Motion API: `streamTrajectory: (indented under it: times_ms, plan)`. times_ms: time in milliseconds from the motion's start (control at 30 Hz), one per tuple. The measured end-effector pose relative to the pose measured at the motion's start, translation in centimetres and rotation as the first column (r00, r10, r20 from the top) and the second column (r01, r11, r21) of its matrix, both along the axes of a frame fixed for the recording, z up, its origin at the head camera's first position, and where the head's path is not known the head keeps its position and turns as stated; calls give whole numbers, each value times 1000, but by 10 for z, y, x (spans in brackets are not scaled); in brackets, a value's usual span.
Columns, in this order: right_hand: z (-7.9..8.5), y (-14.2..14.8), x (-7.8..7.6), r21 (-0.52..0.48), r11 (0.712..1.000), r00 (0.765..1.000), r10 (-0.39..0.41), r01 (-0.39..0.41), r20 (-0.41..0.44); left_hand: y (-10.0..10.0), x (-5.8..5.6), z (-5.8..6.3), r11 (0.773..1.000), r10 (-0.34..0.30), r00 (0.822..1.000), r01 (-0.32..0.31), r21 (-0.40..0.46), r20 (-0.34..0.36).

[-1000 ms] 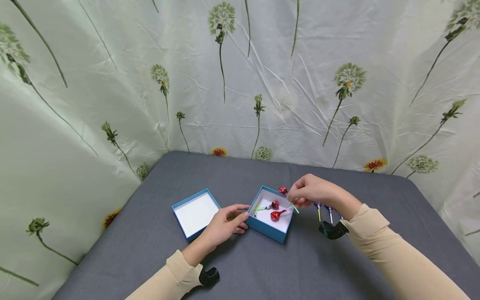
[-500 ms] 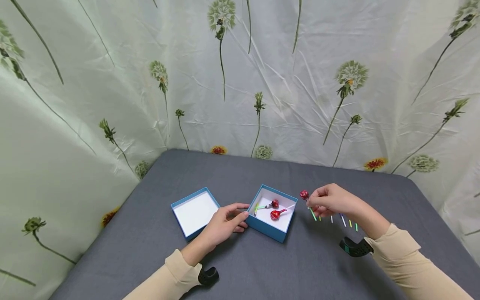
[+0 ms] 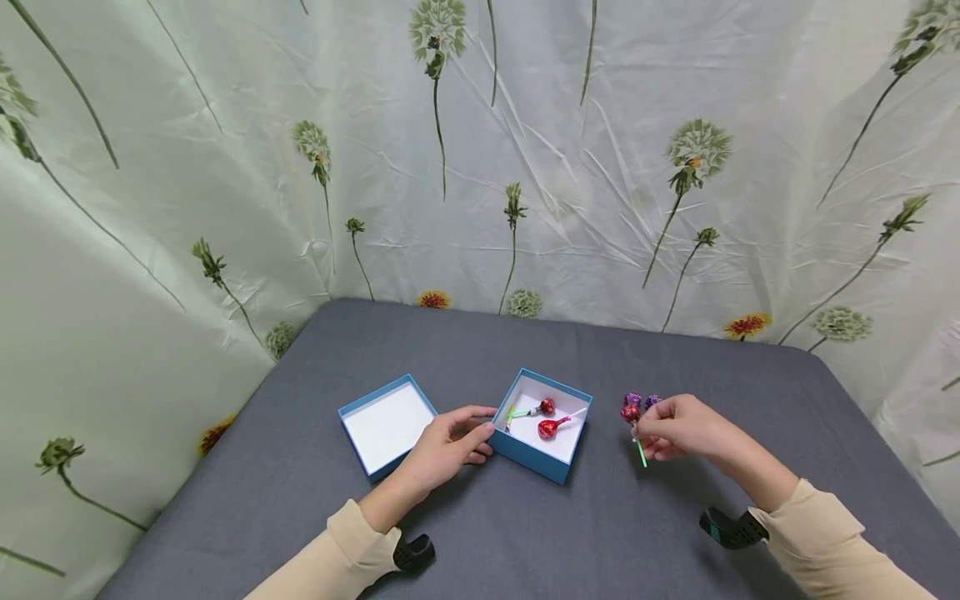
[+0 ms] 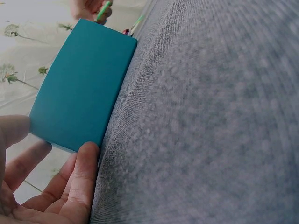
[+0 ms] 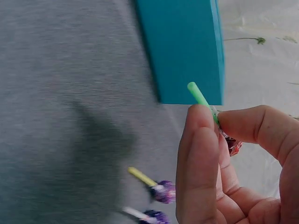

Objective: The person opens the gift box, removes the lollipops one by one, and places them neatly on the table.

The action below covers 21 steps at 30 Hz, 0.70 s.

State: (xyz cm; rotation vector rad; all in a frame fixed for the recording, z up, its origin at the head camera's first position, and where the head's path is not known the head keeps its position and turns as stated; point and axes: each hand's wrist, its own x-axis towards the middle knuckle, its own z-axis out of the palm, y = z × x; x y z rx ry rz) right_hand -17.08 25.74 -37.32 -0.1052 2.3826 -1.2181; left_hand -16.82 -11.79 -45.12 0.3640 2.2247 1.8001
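Right of the blue box (image 3: 527,457) whose left corner the left hand (image 3: 450,448) grips, the right hand (image 3: 681,428) pinches a red lollipop (image 3: 630,413), green stick (image 3: 641,453) pointing toward the worktop's (image 3: 495,542) near edge.

- Right hand (image 3: 678,429) blocks the sticks of the purple lollipops (image 3: 633,400) in the head view!
- Both sleeves (image 3: 337,550), sliced by its bottom edge!
- Right-wrist view: fingers (image 5: 198,158) cover part of the red lollipop (image 5: 234,146)!

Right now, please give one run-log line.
left hand: touches blue rectangular box; right hand: pinches red-wrapped green-stick lollipop; box: open
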Motion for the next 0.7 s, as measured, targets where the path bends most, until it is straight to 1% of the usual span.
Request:
streamTrajectory:
  times_ms: [200, 400, 567, 700]
  plan:
    - [-14, 5, 8, -32, 999, 1000, 9, -9, 12, -1, 0, 0, 1000, -3, 1000, 3, -3, -6]
    - [-25, 11, 13, -51, 998, 998, -33, 35, 54, 0, -1, 1, 1000, -5, 1000, 5, 2, 0]
    - [-34, 14, 17, -75, 996, 996, -44, 51, 83, -1, -1, 1, 1000, -5, 1000, 5, 6, 2]
    - [-39, 13, 20, -92, 992, 991, -73, 83, 116, -1, -1, 1, 1000, -10, 1000, 10, 3, 3]
